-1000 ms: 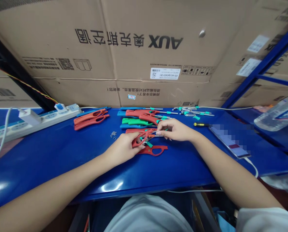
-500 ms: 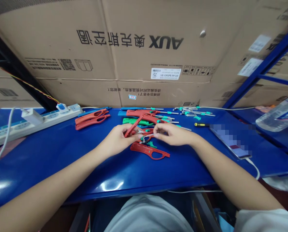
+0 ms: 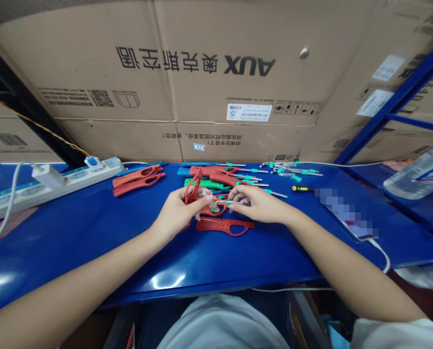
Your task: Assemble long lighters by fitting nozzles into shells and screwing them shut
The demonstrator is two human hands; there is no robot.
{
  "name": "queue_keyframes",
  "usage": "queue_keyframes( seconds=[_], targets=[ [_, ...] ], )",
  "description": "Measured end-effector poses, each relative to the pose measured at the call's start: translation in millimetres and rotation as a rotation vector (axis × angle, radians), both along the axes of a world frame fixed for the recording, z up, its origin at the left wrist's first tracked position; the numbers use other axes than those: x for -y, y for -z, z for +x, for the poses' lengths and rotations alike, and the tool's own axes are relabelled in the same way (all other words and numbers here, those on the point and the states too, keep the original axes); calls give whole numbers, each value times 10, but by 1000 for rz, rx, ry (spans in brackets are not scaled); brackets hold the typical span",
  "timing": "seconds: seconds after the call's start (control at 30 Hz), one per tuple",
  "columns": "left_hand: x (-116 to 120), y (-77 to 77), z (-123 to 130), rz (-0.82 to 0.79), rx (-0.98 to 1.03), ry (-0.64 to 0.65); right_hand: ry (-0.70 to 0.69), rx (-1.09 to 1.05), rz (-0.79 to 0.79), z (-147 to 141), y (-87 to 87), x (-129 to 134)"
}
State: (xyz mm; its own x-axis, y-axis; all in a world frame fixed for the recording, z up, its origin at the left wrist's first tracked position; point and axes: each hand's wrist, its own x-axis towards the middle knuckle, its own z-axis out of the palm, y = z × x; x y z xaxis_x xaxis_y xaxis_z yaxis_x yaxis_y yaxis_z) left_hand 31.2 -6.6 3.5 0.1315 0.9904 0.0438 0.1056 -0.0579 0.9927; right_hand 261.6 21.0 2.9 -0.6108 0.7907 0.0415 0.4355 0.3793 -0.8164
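Observation:
My left hand (image 3: 174,211) is closed on a red lighter casing (image 3: 193,186), which stands tilted up between thumb and fingers. At its fingertips there is also a small clear plastic piece (image 3: 214,205). My right hand (image 3: 262,203) pinches a thin pale wire-like part (image 3: 234,202) beside that clear piece; its exact kind is too small to tell. Just below the hands a red casing half (image 3: 216,224) with a looped handle lies flat on the table. More red casings and a green casing (image 3: 205,183) lie behind the hands, partly hidden by them.
Red casings (image 3: 138,179) lie at the left by a white power strip (image 3: 74,177). Metal tubes with green ends (image 3: 296,171) are heaped at the back right. A yellow-black screwdriver (image 3: 303,188), a phone (image 3: 347,215) on a cable and a plastic bottle (image 3: 412,174) are further right. Cardboard (image 3: 201,97) walls the back.
The red casing in my left hand has turned more upright. The clear piece shows more plainly between the hands. A small green part above the lower casing no longer shows there.

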Motion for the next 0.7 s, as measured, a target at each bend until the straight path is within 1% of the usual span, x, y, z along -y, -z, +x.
queue_keyframes(
  seconds=[0.07,0.17,0.33,0.43,0.5,0.53,0.57,0.6,0.63,0.7],
  targets=[
    [4,18,10,-2,50,-32,-53,-68,-44,25,-33,4],
    [28,57,45,-3,77,-44,-87,-20,37,18,-82,32],
    [108,99,148,-3,88,38,-89,88,119,-91,-75,111],
    [130,107,175,12,71,99,-99,201,238,-116,-74,112],
    [123,102,164,40,15,109,-111,236,323,-59,-122,55],
    [116,98,151,79,-26,97,-111,244,358,1,-161,2],
    [108,96,135,145,-83,86,-99,257,389,85,-206,-67],
    [100,95,117,231,-160,90,-56,294,431,191,-250,-154],
    [93,97,98,322,-257,127,-2,358,473,319,-288,-258],
    [84,113,61,457,-472,267,142,558,556,623,-323,-500]
  ],
)
